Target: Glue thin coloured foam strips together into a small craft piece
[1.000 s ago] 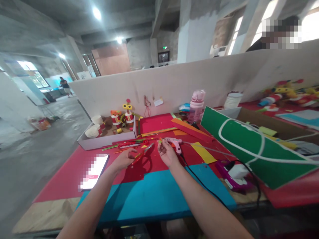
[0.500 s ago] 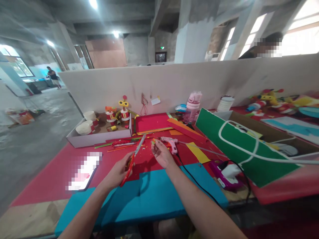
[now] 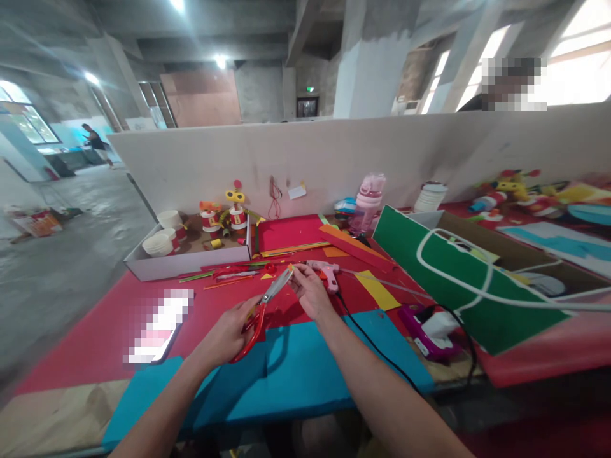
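Red-handled scissors (image 3: 261, 318) are in my left hand (image 3: 233, 331), its fingers wrapped round the handles. Their blades point up and to the right, and the tips meet a small orange piece (image 3: 291, 268). My right hand (image 3: 308, 289) pinches that piece between thumb and fingertips; its material is too small to make out. Just behind my right hand lies a pink glue gun (image 3: 329, 273) on the red table covering, its black cord running toward me. Thin colored strips (image 3: 233, 275) and small scraps lie beyond the scissors.
At the left stand a phone (image 3: 160, 331) and a shallow box (image 3: 191, 262) with paper cups and small figures. To the right are a yellow sheet (image 3: 377, 289), a purple power strip (image 3: 432, 337), a white cable and a green-sided box (image 3: 458, 286). Blue sheet (image 3: 310, 381) covers the near edge.
My left hand has tilted the scissors to the right, bringing the blade tips to the orange piece in my right hand. A small yellow scrap now shows on the table behind the blades.
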{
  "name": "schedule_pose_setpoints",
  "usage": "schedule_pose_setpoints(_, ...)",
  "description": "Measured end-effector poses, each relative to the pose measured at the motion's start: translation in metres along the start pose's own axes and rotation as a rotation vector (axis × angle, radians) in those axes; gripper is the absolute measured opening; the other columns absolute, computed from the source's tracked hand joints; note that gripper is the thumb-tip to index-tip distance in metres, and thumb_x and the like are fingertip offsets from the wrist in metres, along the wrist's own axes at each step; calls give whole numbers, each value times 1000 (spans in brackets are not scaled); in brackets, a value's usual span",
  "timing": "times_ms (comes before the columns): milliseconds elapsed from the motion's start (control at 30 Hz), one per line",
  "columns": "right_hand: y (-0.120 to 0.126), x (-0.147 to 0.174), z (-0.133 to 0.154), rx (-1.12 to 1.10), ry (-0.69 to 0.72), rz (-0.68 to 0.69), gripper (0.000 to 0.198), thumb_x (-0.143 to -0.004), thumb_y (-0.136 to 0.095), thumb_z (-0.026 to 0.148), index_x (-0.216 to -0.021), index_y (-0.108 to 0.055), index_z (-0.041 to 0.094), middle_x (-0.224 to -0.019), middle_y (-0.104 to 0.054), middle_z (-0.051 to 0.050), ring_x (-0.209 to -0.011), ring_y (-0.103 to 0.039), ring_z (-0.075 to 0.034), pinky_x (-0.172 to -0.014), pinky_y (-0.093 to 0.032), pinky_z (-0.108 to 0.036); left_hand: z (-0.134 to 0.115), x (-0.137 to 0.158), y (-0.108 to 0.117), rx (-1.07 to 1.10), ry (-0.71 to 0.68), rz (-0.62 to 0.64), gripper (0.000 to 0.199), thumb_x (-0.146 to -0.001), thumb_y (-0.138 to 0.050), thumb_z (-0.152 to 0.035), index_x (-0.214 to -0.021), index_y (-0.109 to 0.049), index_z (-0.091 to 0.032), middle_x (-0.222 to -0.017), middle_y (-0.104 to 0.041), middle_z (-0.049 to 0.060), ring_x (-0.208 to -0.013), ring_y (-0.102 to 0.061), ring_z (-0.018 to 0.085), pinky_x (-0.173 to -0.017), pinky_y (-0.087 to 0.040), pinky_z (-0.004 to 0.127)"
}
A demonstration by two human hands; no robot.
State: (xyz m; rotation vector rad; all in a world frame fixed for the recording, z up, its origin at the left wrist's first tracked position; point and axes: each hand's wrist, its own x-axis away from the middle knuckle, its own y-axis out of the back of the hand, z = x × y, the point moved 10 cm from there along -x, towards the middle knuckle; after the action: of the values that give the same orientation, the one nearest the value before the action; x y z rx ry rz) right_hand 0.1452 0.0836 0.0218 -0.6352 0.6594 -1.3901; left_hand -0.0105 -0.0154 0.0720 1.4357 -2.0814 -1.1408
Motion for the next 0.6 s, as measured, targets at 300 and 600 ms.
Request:
schedule_pose_setpoints(300, -4, 1, -2, 70, 14, 49, 27, -65, -82, 30, -84, -65, 21, -72, -64, 4, -66, -61, -8, -71, -54, -23, -3, 0, 2, -47, -31, -41, 62, -82, -46, -17, -143, -39, -27, -133, -58, 8, -115, -59, 25, -92, -49, 34)
schedule_pose_setpoints(600, -9, 5, -3, 94, -18, 65, 29, -62, -83, 32, -83, -65, 20, -74, -66, 3, -68, -63, -10, -71, -54, -23, -9, 0, 3, -55, -31, -36, 60, -83, -46, -17, -142, -40, -27, -135, -57, 8, -118, -58, 24, -94, -48, 32)
